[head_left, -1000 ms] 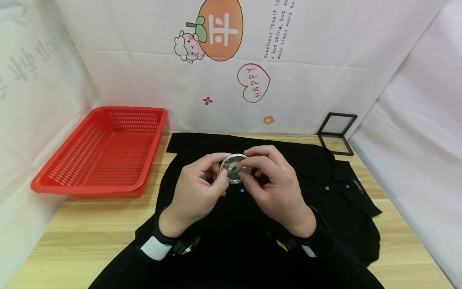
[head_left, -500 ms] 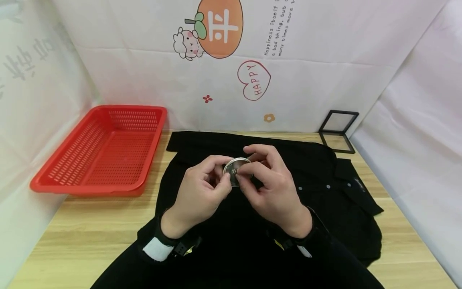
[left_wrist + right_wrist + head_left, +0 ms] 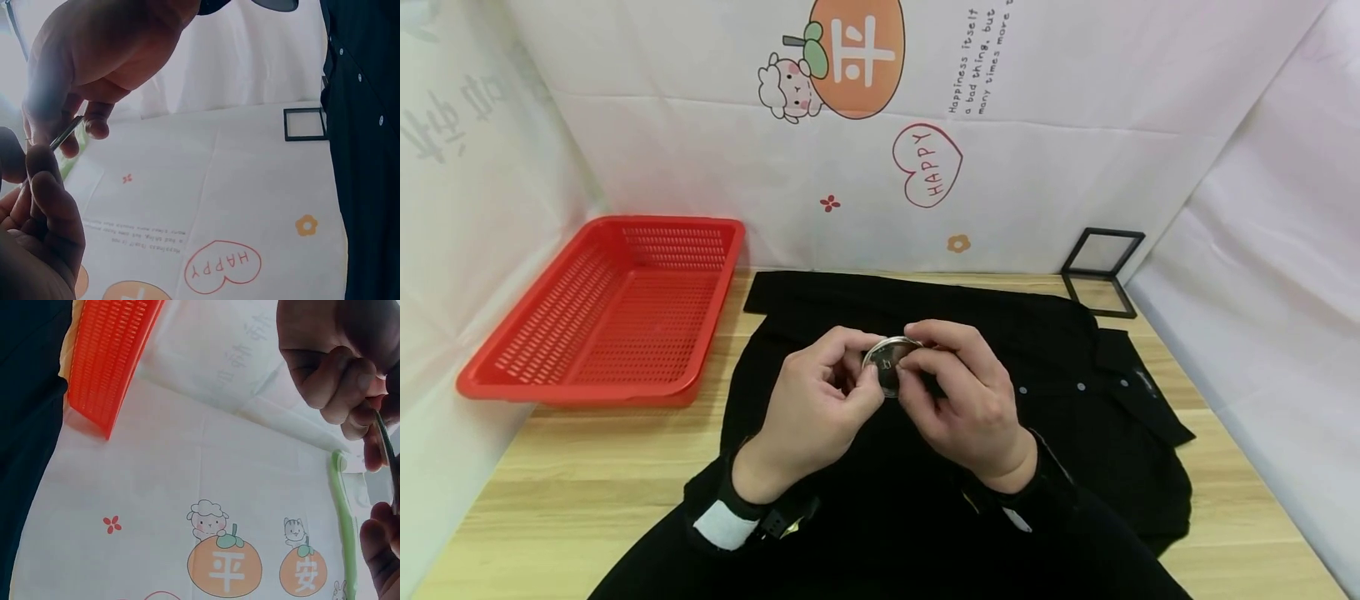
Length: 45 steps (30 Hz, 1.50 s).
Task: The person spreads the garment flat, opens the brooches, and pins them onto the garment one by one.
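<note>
A small round silver-rimmed disc (image 3: pixel 886 363) with a dark, shiny face and a small mark near its middle is held between both hands above the shirt. My left hand (image 3: pixel 823 396) pinches its left edge with thumb and forefinger. On the opposite side my right hand (image 3: pixel 966 387) grips the rim, forefinger at the top and thumb lower on the face. The left wrist view shows the disc (image 3: pixel 67 132) edge-on, thin and tilted, with right-hand fingers on both sides. Beneath the hands a black buttoned shirt (image 3: pixel 1075 350) lies spread on the table.
At the left stands a red plastic basket (image 3: pixel 647 329) with slotted walls. Two joined black square frames (image 3: pixel 1101 271) stand at the back right. Wooden tabletop (image 3: pixel 602 475) shows around the shirt. White printed cloth (image 3: pixel 1037 175) covers the walls.
Both hands have lowered slightly toward me with the disc. The right thumb and fingers have shifted from over the disc's face toward its right edge.
</note>
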Tool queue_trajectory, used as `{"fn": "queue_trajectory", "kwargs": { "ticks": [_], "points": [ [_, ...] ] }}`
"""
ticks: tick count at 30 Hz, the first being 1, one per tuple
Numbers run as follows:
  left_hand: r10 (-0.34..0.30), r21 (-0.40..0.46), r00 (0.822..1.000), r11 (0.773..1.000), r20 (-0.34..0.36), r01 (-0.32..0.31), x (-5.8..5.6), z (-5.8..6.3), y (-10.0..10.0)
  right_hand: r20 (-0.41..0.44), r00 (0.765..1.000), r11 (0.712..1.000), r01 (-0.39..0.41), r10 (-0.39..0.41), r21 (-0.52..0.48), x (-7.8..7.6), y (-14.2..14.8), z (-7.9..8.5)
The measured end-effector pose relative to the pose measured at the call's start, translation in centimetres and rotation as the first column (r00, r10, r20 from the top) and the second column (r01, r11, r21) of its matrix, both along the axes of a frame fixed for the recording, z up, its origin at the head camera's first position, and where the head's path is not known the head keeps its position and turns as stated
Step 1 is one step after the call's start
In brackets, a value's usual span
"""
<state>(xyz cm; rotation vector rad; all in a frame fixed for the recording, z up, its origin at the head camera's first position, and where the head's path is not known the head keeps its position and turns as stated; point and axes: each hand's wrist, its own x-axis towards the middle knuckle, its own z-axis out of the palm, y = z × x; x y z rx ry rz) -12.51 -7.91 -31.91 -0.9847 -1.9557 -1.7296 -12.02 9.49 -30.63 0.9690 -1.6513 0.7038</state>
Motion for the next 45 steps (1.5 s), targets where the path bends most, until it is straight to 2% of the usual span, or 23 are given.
{"fn": "queue_trajectory", "kwargs": {
  "ticks": [2, 3, 5, 6, 7, 9, 11, 12, 13, 14, 15, 19, 21, 23, 24, 26, 29, 31, 35, 39, 42, 45],
  "points": [
    [-0.003, 0.002, 1.0, 1.0, -0.003, 0.003, 0.0, 0.0, -0.1, -0.004, 1.0, 1.0, -0.011, 0.011, -0.006, 0.0, 0.0, -0.1],
    [-0.009, 0.004, 1.0, 1.0, -0.005, 0.009, 0.0, 0.0, -0.1, 0.022, 1.0, 1.0, -0.017, 0.018, -0.003, 0.0, 0.0, -0.1],
    [-0.022, 0.008, 1.0, 1.0, -0.002, 0.022, -0.2, 0.1, -0.3, 0.127, 0.99, 0.998, -0.057, 0.058, -0.013, 0.1, 0.3, -0.2],
    [-0.032, 0.015, 0.999, 0.999, 0.002, 0.032, -0.3, 0.1, -0.4, 0.209, 0.973, 0.995, -0.093, 0.096, -0.028, 0.2, 0.6, -0.3],
    [-0.042, 0.023, 0.999, 0.999, 0.007, 0.042, -0.4, 0.0, -0.5, 0.305, 0.942, 0.99, -0.13, 0.139, -0.052, 0.4, 0.9, -0.4],
    [-0.069, 0.039, 0.997, 0.997, 0.019, 0.068, -0.7, 0.1, -0.8, 0.487, 0.847, 0.977, -0.184, 0.213, -0.108, 0.6, 1.5, -0.4],
    [-0.087, 0.046, 0.996, 0.995, 0.031, 0.085, -0.9, 0.0, -1.1, 0.597, 0.762, 0.968, -0.204, 0.251, -0.147, 0.8, 1.9, -0.4],
    [-0.099, 0.051, 0.994, 0.994, 0.038, 0.097, -1.0, 0.0, -1.2, 0.63, 0.734, 0.967, -0.205, 0.254, -0.151, 0.9, 2.0, -0.4],
    [-0.105, 0.049, 0.993, 0.994, 0.044, 0.103, -1.1, -0.1, -1.3, 0.649, 0.722, 0.97, -0.195, 0.241, -0.143, 1.0, 2.0, -0.4],
    [-0.11, 0.044, 0.993, 0.993, 0.05, 0.108, -1.1, -0.1, -1.3, 0.654, 0.724, 0.975, -0.179, 0.221, -0.131, 1.1, 1.9, -0.4],
    [-0.11, 0.036, 0.992, 0.993, 0.057, 0.108, -1.2, -0.1, -1.3, 0.646, 0.736, 0.98, -0.159, 0.2, -0.122, 1.1, 1.8, -0.4],
    [-0.076, 0.017, 0.995, 0.997, 0.062, 0.075, -1.0, -0.2, -0.9, 0.586, 0.805, 0.991, -0.016, 0.092, -0.133, 1.1, 1.4, -0.4],
    [-0.035, 0.037, 0.999, 0.999, 0.04, 0.033, -0.7, -0.2, -0.7, 0.515, 0.857, 0.988, 0.096, -0.021, -0.119, 0.9, 1.2, -0.5],
    [0.0, 0.073, 1.0, 0.997, 0.014, -0.001, -0.1, -0.2, -0.6, 0.425, 0.893, 0.972, 0.212, -0.149, -0.105, 0.6, 1.1, -0.6],
    [0.015, 0.08, 1.0, 0.997, 0.001, -0.015, 0.2, -0.2, -0.5, 0.368, 0.903, 0.957, 0.273, -0.22, -0.098, 0.4, 1.0, -0.6],
    [0.017, 0.075, 1.0, 0.997, -0.017, -0.016, 0.8, -0.2, -0.1, 0.247, 0.905, 0.923, 0.376, -0.346, -0.082, 0.1, 0.7, -0.8],
    [-0.003, 0.037, 1.0, 0.999, -0.027, 0.004, 1.4, -0.1, 0.6, 0.111, 0.9, 0.9, 0.43, -0.422, -0.062, -0.1, 0.1, -1.0],
    [0.003, 0.023, 1.0, 1.0, -0.026, -0.003, 1.5, -0.1, 1.0, 0.054, 0.908, 0.907, 0.418, -0.415, -0.046, -0.2, -0.2, -1.2],
    [0.088, 0.033, 0.996, 0.996, -0.018, -0.087, 1.4, -0.1, 1.1, -0.021, 0.939, 0.939, 0.345, -0.345, 0.008, -0.2, -0.6, -1.2],
    [0.139, 0.035, 0.99, 0.99, 0.008, -0.139, 1.1, 0.0, 0.7, -0.066, 0.963, 0.963, 0.265, -0.262, 0.055, 0.0, -1.2, -1.0],
    [0.147, 0.028, 0.989, 0.989, 0.035, -0.148, 0.8, 0.1, 0.3, -0.035, 0.976, 0.973, 0.217, -0.215, 0.083, 0.1, -1.2, -0.8],
    [0.142, 0.012, 0.988, 0.99, 0.06, -0.143, 0.3, 0.2, -0.1, 0.109, 0.98, 0.983, 0.153, -0.164, 0.105, 0.2, -0.4, -0.7]
  ]
}}
